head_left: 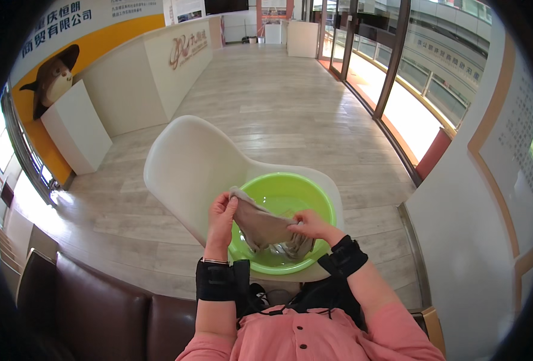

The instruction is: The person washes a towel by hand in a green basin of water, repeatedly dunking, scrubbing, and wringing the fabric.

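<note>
A wet-looking grey-brown cloth (263,227) is stretched between my two hands above a bright green basin (329,210). My left hand (221,216) pinches its upper left corner between thumb and fingers. Near the other end of its top edge, my right hand (309,225) grips it with closed fingers. The lower folds hang down into the basin, where clear water (287,194) shows behind the cloth. Where exactly the cloth meets the water I cannot tell. The basin rests on the seat of a white moulded chair (188,153).
A dark brown leather sofa (101,301) lies at the lower left. Farther off stand a white reception counter (128,90) and a white pedestal (80,129) bearing a brown-and-white mascot figure (56,84). Glass doors (392,54) line the right, beside a white wall panel (459,228).
</note>
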Demonstrator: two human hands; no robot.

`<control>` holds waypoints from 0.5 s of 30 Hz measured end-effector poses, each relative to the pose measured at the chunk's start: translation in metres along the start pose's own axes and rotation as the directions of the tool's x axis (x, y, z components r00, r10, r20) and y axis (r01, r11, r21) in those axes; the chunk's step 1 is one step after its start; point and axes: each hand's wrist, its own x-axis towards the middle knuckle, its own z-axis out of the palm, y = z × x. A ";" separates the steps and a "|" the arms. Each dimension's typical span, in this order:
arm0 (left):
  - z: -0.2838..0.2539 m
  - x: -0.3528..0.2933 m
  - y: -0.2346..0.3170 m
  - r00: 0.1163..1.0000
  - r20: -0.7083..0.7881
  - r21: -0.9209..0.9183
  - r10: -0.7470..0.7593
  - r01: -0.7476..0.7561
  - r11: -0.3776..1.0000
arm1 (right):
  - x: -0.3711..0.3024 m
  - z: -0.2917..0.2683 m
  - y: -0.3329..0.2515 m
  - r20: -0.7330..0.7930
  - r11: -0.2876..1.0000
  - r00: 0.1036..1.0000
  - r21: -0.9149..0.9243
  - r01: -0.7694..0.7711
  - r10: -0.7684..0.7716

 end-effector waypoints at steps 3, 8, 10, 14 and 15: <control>-0.003 -0.002 0.004 0.999 -0.052 0.049 0.007 -0.004 0.999 | -0.004 -0.014 -0.001 -0.056 0.990 0.990 0.072 -0.122 0.126; 0.004 0.000 0.015 0.977 -0.190 0.197 0.097 -0.059 0.979 | 0.003 -0.029 -0.010 -0.440 0.994 0.896 -0.057 -0.089 0.055; 0.003 -0.002 0.014 0.964 -0.226 0.203 0.141 -0.095 0.975 | 0.006 -0.028 -0.012 -0.555 0.999 0.831 0.012 -0.039 0.039; -0.001 0.000 -0.005 0.936 -0.271 0.255 0.225 -0.155 0.954 | 0.007 -0.029 -0.018 -0.517 0.996 0.851 0.046 -0.078 0.091; -0.001 0.001 -0.010 0.952 -0.264 0.373 0.152 -0.045 0.927 | 0.007 -0.025 -0.014 -0.529 0.996 0.845 0.003 -0.088 0.076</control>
